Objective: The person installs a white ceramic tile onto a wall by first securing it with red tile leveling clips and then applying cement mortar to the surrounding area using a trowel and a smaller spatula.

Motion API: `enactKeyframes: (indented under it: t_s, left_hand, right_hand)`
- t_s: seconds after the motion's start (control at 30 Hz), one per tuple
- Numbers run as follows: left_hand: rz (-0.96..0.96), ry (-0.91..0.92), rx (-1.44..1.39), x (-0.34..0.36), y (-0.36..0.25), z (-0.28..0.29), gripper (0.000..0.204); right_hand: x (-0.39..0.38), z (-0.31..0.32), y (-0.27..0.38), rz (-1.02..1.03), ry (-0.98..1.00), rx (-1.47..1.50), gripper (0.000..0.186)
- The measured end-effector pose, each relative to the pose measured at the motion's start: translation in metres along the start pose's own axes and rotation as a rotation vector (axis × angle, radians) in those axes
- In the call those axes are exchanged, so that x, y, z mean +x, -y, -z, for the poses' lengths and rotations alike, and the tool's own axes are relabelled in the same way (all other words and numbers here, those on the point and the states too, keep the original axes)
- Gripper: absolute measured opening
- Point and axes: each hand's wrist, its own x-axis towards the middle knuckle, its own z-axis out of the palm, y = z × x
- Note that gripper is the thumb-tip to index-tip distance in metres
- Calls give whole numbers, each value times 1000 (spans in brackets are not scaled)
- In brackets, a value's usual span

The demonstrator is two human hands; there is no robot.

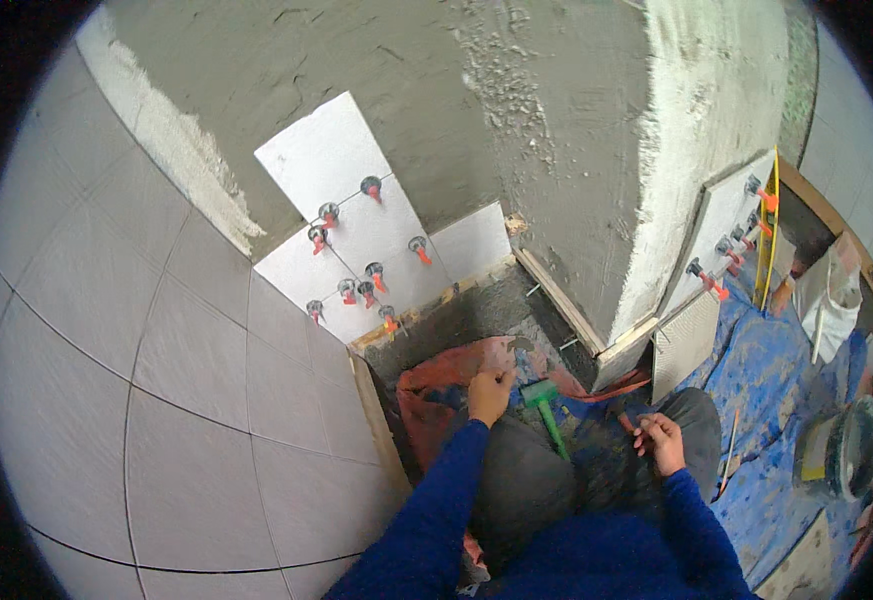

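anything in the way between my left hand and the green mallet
Nothing visible stands between the left hand and the green mallet: the mallet's head is just to the hand's right, with a small open gap between them in this view.

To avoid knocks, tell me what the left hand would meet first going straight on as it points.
Probably the reddish sheet just beyond the left hand; depth is unclear, so it might pass above it. The green mallet lies to the hand's right, seemingly outside that line.
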Motion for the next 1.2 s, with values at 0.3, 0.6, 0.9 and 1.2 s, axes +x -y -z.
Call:
enactKeyframes:
  t_s: [0.3,0.6,0.9,1.2]
  left_hand:
    - [89,125,65,-15,-3,3,41]
    - [101,113,146,-17,-2,6,32]
    - [91,47,154,-17,11,2,36]
    - [102,23,55,-17,16,6,37]
  right_hand:
    - [-11,-12,-4,18,39,-67,22]
    - [-10,-14,-4,-2,-5,-57,24]
    - [-4,-13,-10,-5,35,-63,27]
    - [0,-20,-7,-4,45,-66,30]
